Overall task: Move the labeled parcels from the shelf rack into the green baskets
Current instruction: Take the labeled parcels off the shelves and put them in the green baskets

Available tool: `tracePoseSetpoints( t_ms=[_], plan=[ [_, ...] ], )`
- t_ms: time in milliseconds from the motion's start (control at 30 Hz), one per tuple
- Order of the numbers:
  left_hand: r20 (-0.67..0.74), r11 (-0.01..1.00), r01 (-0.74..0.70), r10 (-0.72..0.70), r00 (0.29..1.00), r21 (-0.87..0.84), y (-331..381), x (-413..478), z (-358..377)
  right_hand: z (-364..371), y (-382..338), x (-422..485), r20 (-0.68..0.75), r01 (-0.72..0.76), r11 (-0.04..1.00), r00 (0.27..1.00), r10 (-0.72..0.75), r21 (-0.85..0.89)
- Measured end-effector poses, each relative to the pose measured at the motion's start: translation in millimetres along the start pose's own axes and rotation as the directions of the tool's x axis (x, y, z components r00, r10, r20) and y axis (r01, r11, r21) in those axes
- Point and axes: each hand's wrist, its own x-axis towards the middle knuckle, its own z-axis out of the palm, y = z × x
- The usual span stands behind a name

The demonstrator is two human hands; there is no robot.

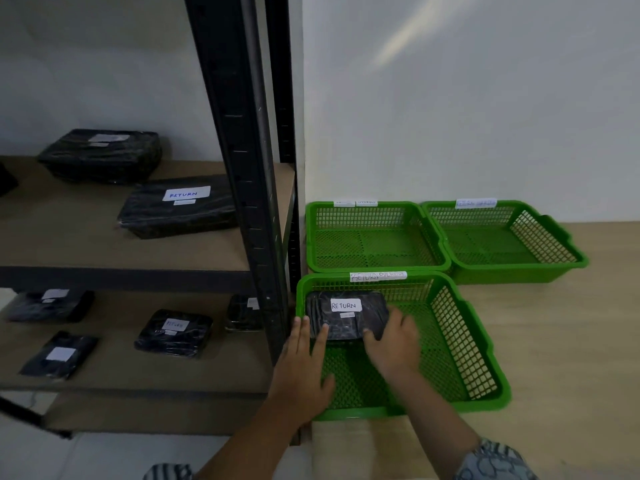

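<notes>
Parcels wrapped in black plastic lie on two boards of the dark metal shelf rack (242,140) at nine o'clock, and one black parcel (346,315) lies flat in the far left corner of the nearest green basket (485,375), its white label reading "RETURN". Both hands are on it: the left hand (304,362) has its fingers straight and slightly spread over the basket's left rim and the parcel's near left edge, while the right hand (394,344), blurred, curls around the parcel's near right corner, fingers close together. A strip on that basket's far rim reads "RETURN" and what looks like "OVERDUE". Two more green baskets sit at twelve to one o'clock against the white wall: the left one (377,268) carries two small tags, one seemingly "OVERDUE", the other unreadable; the right one (519,275) has a tag too blurred to read. On the upper board, a large parcel (180,206) shows "RETURN" in blue letters; behind it another parcel (100,155) bears an illegible label. Lower-board parcels have white labels, one (173,332) faintly reading "RETURN".
</notes>
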Motion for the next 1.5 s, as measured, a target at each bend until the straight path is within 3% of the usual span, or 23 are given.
tracePoseSetpoints(
  t_ms=[333, 500, 733, 1033, 1500],
  plan=[
    [-0.043, 0.985, -0.172, 0.173, 0.984, 0.035, -7, -60, -46, -24, -36, -103, 0.085, 0.298, 0.930, 0.954, -0.287, -0.215],
    [-0.068, 0.986, -0.148, 0.153, 0.986, 0.078, -44, -114, -67, -22, -73, -157, 0.150, 0.383, 0.883, 0.923, -0.355, -0.271],
    [-0.211, 0.988, -0.079, 0.105, 0.972, 0.132, -118, -199, -129, -14, -164, -231, 0.162, 0.492, 0.818, 0.870, -0.465, -0.298],
    [-0.442, 0.970, 0.093, 0.016, 0.897, 0.223, -194, -255, -248, -43, -306, -283, 0.067, 0.639, 0.706, 0.754, -0.653, -0.305],
    [-0.715, 0.926, 0.227, 0.061, 0.697, 0.301, -244, -251, -443, -121, -495, -268, -0.157, 0.755, 0.563, 0.544, -0.824, -0.336]
  ],
)
